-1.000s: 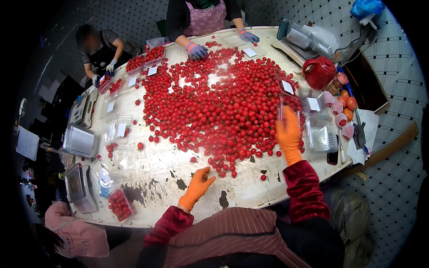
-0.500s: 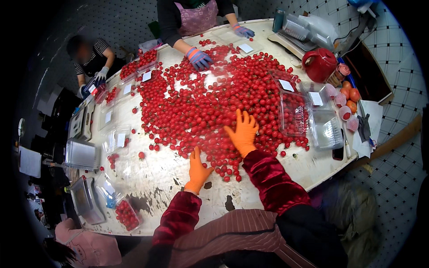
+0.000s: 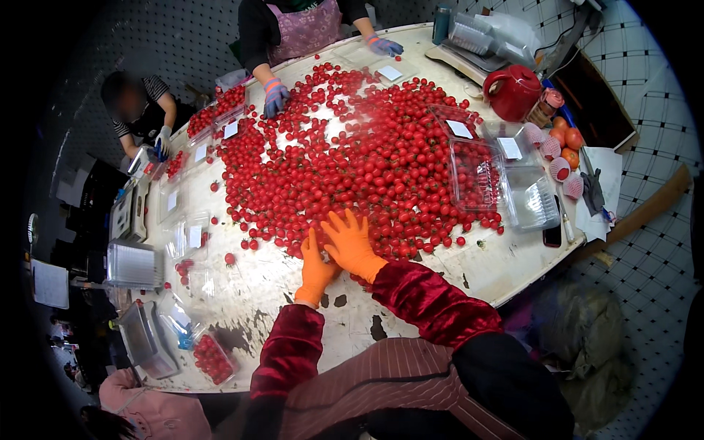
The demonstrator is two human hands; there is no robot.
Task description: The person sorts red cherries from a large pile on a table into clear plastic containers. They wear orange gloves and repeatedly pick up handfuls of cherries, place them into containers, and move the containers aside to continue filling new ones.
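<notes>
A wide pile of red cherry tomatoes [image 3: 330,172] covers the middle of the table. At its near edge my two hands, in orange gloves, are close together. My right hand [image 3: 354,246] lies palm down with its fingers spread over the tomatoes. Beside it, my left hand [image 3: 315,273] is upright, its visible fingers stretched toward the pile and partly covered by the right hand. A few tomatoes show beneath the right wrist. Whatever is between the palms is hidden.
Clear plastic boxes [image 3: 473,176] stand right of the pile, near a red kettle [image 3: 512,93] and oranges. A filled box [image 3: 214,358] sits at the near left; stacked boxes [image 3: 134,264] and scales line the left edge. Across the table, a co-worker's gloved hand [image 3: 276,98] touches tomatoes.
My right hand has moved left and nearer, drawing up to my left hand. Tomatoes at the near edge have shifted. The far co-worker's hand has moved left.
</notes>
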